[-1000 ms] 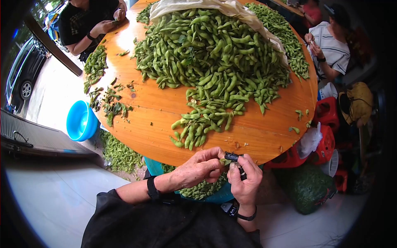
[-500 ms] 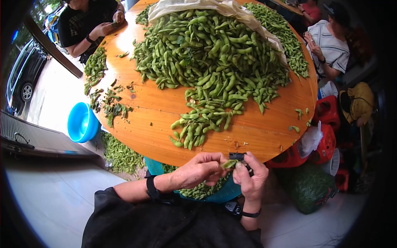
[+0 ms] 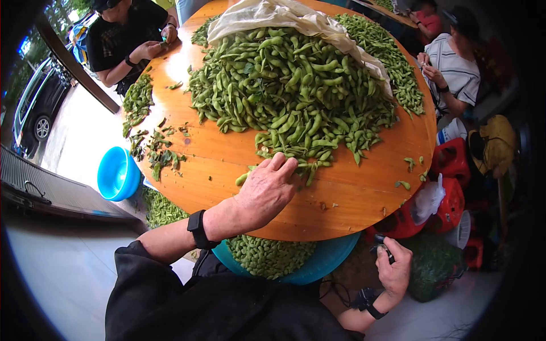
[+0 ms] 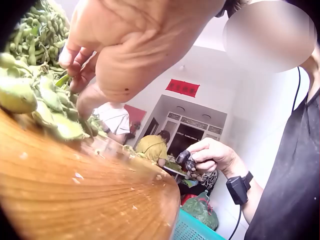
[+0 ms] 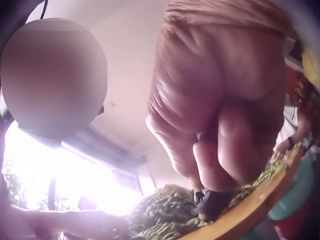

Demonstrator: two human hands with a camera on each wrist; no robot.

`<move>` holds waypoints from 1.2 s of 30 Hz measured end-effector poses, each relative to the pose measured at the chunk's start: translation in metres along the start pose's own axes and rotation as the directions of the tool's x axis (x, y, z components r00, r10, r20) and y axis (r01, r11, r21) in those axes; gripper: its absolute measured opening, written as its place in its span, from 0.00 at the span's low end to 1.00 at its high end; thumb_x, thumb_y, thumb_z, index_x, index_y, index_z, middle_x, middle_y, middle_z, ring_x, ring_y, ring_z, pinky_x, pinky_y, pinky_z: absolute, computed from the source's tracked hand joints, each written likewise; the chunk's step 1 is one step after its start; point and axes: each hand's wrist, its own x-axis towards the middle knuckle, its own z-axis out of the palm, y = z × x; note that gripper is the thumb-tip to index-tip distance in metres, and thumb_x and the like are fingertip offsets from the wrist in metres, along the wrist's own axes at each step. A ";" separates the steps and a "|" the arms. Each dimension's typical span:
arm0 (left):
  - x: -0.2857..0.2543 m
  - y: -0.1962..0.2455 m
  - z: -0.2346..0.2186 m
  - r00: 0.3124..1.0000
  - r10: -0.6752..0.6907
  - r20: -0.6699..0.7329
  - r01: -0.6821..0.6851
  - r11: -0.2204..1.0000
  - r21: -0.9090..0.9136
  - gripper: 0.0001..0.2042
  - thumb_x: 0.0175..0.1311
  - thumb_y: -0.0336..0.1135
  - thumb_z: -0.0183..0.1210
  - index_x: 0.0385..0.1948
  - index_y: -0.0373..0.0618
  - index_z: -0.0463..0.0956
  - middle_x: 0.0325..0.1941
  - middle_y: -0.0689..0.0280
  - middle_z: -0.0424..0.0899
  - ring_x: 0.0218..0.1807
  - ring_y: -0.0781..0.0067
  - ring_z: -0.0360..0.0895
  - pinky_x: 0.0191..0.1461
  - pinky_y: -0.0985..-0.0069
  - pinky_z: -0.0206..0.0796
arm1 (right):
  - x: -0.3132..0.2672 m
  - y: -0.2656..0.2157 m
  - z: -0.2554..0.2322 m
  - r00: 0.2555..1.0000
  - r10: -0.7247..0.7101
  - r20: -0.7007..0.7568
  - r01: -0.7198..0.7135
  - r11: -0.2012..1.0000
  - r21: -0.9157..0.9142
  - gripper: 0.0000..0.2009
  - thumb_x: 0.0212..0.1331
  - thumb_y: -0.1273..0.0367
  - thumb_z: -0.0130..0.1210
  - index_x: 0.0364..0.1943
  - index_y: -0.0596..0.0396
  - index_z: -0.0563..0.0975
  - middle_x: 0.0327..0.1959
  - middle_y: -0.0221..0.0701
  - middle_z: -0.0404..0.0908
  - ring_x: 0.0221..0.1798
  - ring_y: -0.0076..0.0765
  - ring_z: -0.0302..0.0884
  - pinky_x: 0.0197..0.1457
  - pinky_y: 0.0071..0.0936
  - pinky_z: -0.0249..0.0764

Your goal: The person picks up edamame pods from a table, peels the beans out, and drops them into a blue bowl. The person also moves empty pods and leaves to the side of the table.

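My left hand (image 3: 266, 190) reaches over the near part of the tabletop, its fingers bent down at the small spill of green pods (image 3: 310, 170). In the left wrist view, the left hand (image 4: 135, 50) touches pods (image 4: 50, 102) with its fingertips, a gap showing between fingers and thumb. Off the table's right front edge, my right hand (image 3: 393, 267) has its fingers curled, black coverings on some fingertips; nothing is seen in its grip. The right wrist view shows the right hand (image 5: 215, 115) with its fingers folded in. Behind lies a large pod heap (image 3: 284, 85).
Shelled beans (image 3: 267, 256) fill part of a teal basin (image 3: 335, 258) below the table's front edge. Leaf scraps (image 3: 162, 156) lie on the table's left side. A blue basin (image 3: 118, 173) is at the left, red stools (image 3: 452, 162) at the right. Other people sit around the table.
My hands have moved apart: the left went up to the pods on the table, the right went down and right. The opened pod held between them is no longer seen.
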 end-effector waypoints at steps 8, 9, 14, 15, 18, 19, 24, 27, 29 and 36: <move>-0.005 0.011 0.001 0.996 0.014 -0.093 -0.026 0.991 -0.129 0.09 0.51 0.26 0.58 0.35 0.43 0.75 0.34 0.63 0.71 0.38 0.61 0.70 0.40 0.67 0.68 | 0.023 -0.029 0.075 0.999 -0.052 0.003 0.048 0.937 0.347 0.09 0.61 0.78 0.53 0.44 0.67 0.79 0.19 0.25 0.71 0.18 0.15 0.66 0.21 0.17 0.61; -0.007 0.016 0.000 0.996 -0.032 -0.079 0.015 0.979 -0.204 0.09 0.53 0.25 0.60 0.36 0.43 0.75 0.31 0.65 0.72 0.36 0.63 0.72 0.35 0.68 0.69 | 0.024 -0.030 0.086 0.999 -0.023 0.023 0.011 0.903 0.430 0.10 0.64 0.78 0.52 0.47 0.67 0.78 0.19 0.23 0.70 0.17 0.14 0.63 0.20 0.17 0.59; -0.021 0.034 -0.013 0.912 -0.301 0.279 0.394 0.460 -0.796 0.07 0.60 0.25 0.65 0.38 0.41 0.79 0.36 0.70 0.85 0.21 0.91 0.70 0.25 0.83 0.64 | 0.029 -0.055 0.104 0.973 0.067 0.222 -0.222 0.546 0.808 0.11 0.66 0.78 0.51 0.49 0.71 0.75 0.24 0.22 0.68 0.20 0.13 0.63 0.21 0.17 0.61; -0.025 0.035 -0.008 0.911 -0.302 0.280 0.396 0.457 -0.796 0.07 0.60 0.25 0.65 0.38 0.41 0.79 0.36 0.70 0.85 0.21 0.91 0.70 0.25 0.83 0.64 | 0.029 -0.057 0.107 0.972 0.068 0.224 -0.225 0.547 0.806 0.11 0.66 0.78 0.51 0.49 0.71 0.75 0.24 0.22 0.68 0.20 0.13 0.63 0.21 0.17 0.61; -0.035 0.040 0.003 0.881 -0.366 0.301 0.418 0.300 -0.858 0.08 0.60 0.23 0.62 0.40 0.39 0.79 0.31 0.65 0.85 0.25 0.84 0.78 0.26 0.80 0.70 | 0.027 -0.059 0.111 0.966 0.038 0.254 -0.232 0.550 0.802 0.12 0.66 0.78 0.52 0.50 0.73 0.74 0.32 0.26 0.69 0.23 0.14 0.65 0.21 0.17 0.62; -0.036 0.041 0.004 0.864 -0.380 0.329 0.444 0.269 -0.855 0.07 0.60 0.23 0.62 0.40 0.38 0.79 0.35 0.67 0.85 0.28 0.86 0.79 0.30 0.83 0.71 | 0.027 -0.060 0.112 0.966 0.040 0.257 -0.236 0.552 0.800 0.12 0.66 0.78 0.52 0.50 0.73 0.74 0.32 0.26 0.69 0.23 0.14 0.65 0.21 0.17 0.62; -0.041 0.046 0.007 0.866 -0.381 0.324 0.436 0.257 -0.862 0.06 0.61 0.20 0.60 0.39 0.35 0.78 0.38 0.68 0.85 0.32 0.85 0.81 0.34 0.84 0.74 | 0.026 -0.059 0.113 0.981 0.021 0.192 -0.156 0.673 0.723 0.09 0.65 0.78 0.54 0.45 0.73 0.76 0.32 0.27 0.69 0.23 0.16 0.68 0.22 0.17 0.63; -0.041 0.048 0.006 0.818 -0.377 0.435 0.523 0.172 -0.835 0.07 0.61 0.19 0.57 0.40 0.35 0.77 0.36 0.66 0.85 0.33 0.83 0.81 0.35 0.83 0.75 | 0.025 -0.059 0.110 0.982 -0.020 0.186 -0.114 0.722 0.683 0.08 0.65 0.77 0.54 0.42 0.73 0.76 0.32 0.27 0.69 0.23 0.16 0.69 0.22 0.17 0.64; -0.041 0.048 0.005 0.822 -0.384 0.421 0.506 0.154 -0.849 0.07 0.62 0.19 0.56 0.40 0.35 0.77 0.34 0.65 0.84 0.33 0.83 0.82 0.33 0.82 0.75 | 0.025 -0.058 0.110 0.982 -0.024 0.185 -0.111 0.724 0.681 0.08 0.65 0.77 0.54 0.42 0.73 0.76 0.32 0.27 0.69 0.23 0.16 0.69 0.22 0.18 0.64; -0.041 0.044 0.014 0.798 -0.159 0.582 0.495 -0.379 -0.782 0.02 0.66 0.22 0.58 0.37 0.38 0.77 0.30 0.65 0.82 0.27 0.79 0.79 0.27 0.82 0.70 | 0.022 -0.041 0.107 0.943 -0.060 0.327 -0.282 0.377 0.882 0.08 0.66 0.78 0.53 0.46 0.67 0.77 0.29 0.26 0.70 0.22 0.15 0.66 0.21 0.17 0.60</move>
